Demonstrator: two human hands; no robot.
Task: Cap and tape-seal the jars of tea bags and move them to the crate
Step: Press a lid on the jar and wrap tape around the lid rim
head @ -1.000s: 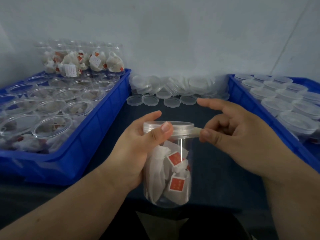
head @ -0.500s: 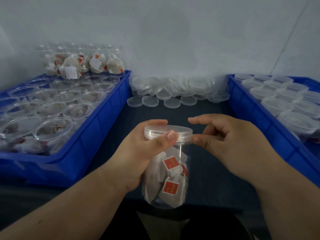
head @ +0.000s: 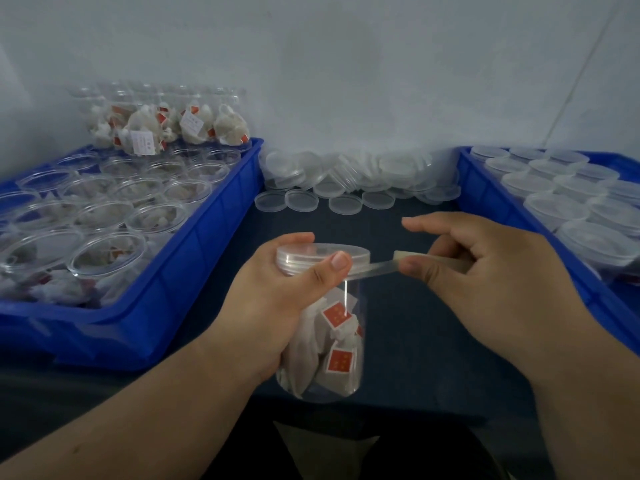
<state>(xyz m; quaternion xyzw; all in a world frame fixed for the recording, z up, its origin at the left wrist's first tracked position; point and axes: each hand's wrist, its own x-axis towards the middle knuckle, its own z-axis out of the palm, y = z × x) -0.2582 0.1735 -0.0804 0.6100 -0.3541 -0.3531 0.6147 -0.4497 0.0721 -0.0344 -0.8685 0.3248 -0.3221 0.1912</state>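
Gripping capped jar (head: 332,327) left hand (head: 277,306), right hand (head: 485,282) pinching tape (head: 377,266).

Left hand (head: 277,306) covering the near left side of a capped jar (head: 329,341), print on its red tags (head: 337,313) too small to read, left blue crate (head: 166,292) and right blue crate (head: 519,230) cut off at the frame edges, back-row jars (head: 166,129) blurred.

You hold a clear jar (head: 325,341) with a translucent white lid (head: 322,254); its white tea bags (head: 311,355) carry red tags with yellow marks (head: 341,360). Both crates, left (head: 194,258) and right (head: 485,202), are bright blue, the tabletop (head: 415,323) dark navy, the wall (head: 346,81) pale grey.
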